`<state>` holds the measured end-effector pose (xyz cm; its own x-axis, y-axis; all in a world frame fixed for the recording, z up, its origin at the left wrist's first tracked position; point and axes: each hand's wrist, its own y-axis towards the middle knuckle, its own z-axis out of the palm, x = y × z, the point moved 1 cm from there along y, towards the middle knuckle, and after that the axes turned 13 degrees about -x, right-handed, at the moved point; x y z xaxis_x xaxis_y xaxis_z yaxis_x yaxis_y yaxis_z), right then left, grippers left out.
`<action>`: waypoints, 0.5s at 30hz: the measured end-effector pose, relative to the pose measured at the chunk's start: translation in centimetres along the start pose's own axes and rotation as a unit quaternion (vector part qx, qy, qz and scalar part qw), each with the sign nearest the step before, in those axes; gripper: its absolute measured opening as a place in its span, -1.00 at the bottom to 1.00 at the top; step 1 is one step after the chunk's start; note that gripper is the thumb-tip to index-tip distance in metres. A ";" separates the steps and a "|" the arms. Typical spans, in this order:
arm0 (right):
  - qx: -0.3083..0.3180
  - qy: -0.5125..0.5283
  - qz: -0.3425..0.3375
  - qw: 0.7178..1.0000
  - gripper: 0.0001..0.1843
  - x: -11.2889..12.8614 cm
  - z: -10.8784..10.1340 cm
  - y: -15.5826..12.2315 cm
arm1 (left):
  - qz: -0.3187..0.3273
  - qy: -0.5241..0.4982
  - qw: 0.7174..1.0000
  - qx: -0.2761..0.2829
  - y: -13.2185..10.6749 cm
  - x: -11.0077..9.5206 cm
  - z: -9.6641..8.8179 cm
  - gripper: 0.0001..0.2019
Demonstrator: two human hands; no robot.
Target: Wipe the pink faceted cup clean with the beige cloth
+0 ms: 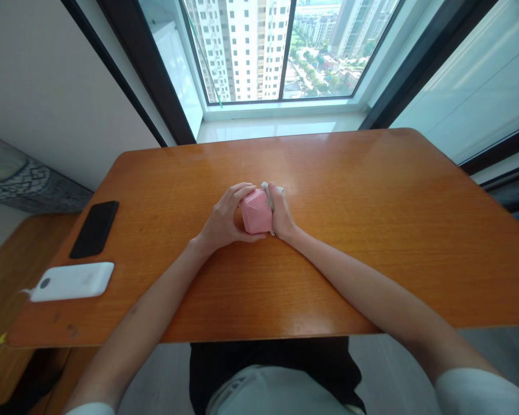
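Pink faceted block (256, 211): sits at the middle of the tabletop, held just above or resting on the wood; contact with the surface cannot be confirmed from this angle. Matte, angular, gem-like facets.

White strip (267, 196): thin, runs along the block's right side and emerges above and below the right hand. Possibly a cord or a paper band; too small to tell.

Left hand (224, 220): mostly closed, fingers curled over the block's left side, thumb along its lower edge. Has hold of the block.

Right hand (282, 214): stands on its edge, palm side pressed to the block's right side and over the white strip, fingers bunched at the top. Closed on the block.

Forearms: bare, converge on the block from the near table edge; white sleeves (480, 393) at the bottom of the view.

Tabletop (350, 190): orange-brown glossy wood.

Black smartphone (94, 229): lies flat near the left edge, well apart from the hands.

White power bank (71, 282): lies flat just below the smartphone, thin cable at its left end.

Window (242, 52): beyond the far edge, high-rise towers outside.
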<state>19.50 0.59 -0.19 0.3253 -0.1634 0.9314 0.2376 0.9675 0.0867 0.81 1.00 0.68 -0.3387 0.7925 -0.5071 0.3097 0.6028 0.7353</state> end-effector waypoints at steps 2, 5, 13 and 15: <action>0.008 -0.022 -0.005 1.000 -0.26 0.0 -0.1 -0.3 | -0.058 -0.039 0.998 -0.005 0.0 0.0 0.2 0.04; 0.018 -0.047 0.000 0.999 -0.27 0.2 -0.1 -0.6 | -0.127 -0.086 0.988 0.011 -0.4 0.7 0.6 -0.01; -0.001 -0.006 0.013 1.000 -0.24 0.6 0.2 0.1 | 0.020 0.033 0.999 0.029 -0.5 0.9 0.2 0.30; 0.000 -0.013 0.008 1.000 -0.23 0.6 0.2 0.0 | 0.023 0.030 0.999 0.019 -0.2 0.4 0.1 0.19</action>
<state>19.50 0.58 0.46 0.3058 -0.1439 0.9411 0.2333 0.9697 0.0725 0.68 1.17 0.29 -0.3750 0.8136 -0.4443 0.3587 0.5693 0.7398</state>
